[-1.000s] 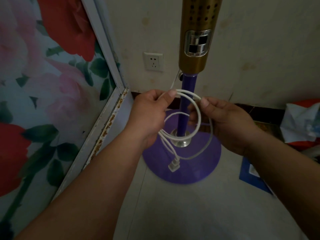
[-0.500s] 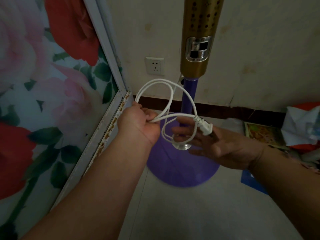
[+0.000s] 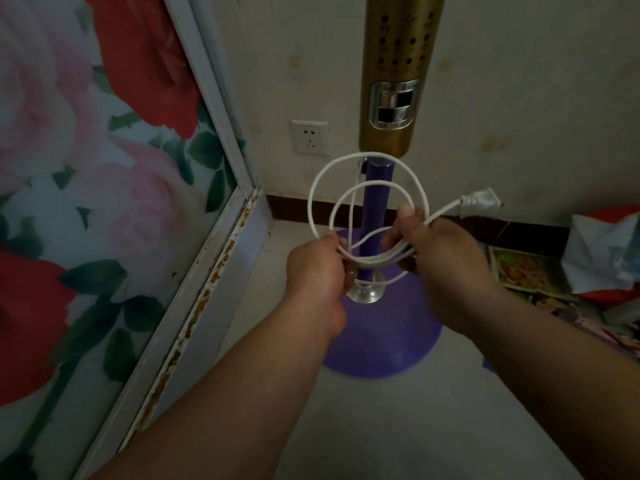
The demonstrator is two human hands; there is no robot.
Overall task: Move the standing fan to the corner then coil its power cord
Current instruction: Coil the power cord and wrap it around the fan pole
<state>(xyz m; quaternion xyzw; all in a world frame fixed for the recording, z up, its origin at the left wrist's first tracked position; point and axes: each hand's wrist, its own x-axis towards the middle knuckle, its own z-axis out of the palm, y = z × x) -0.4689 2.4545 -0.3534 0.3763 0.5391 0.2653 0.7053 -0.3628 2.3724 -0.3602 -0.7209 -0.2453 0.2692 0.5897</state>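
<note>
The standing fan stands in the room's corner: a gold control column (image 3: 394, 64) on a purple pole (image 3: 375, 199) above a round purple base (image 3: 384, 341). Its white power cord (image 3: 313, 199) forms two or three loops in front of the pole. My left hand (image 3: 317, 271) pinches the loops at their lower left. My right hand (image 3: 446, 268) grips the strands at the lower right, and the white plug (image 3: 479, 199) sticks out to the right above it. The fan's head is out of frame.
A floral-patterned panel with a rusty white frame (image 3: 194, 299) runs along the left. A wall socket (image 3: 309, 137) sits left of the pole. Papers and a bag (image 3: 602, 258) lie on the floor at the right, by the dark skirting.
The right hand, open under the plug half a second ago, has closed on the cord strands. The loops have risen and widened, and the plug has swung out to the right.
</note>
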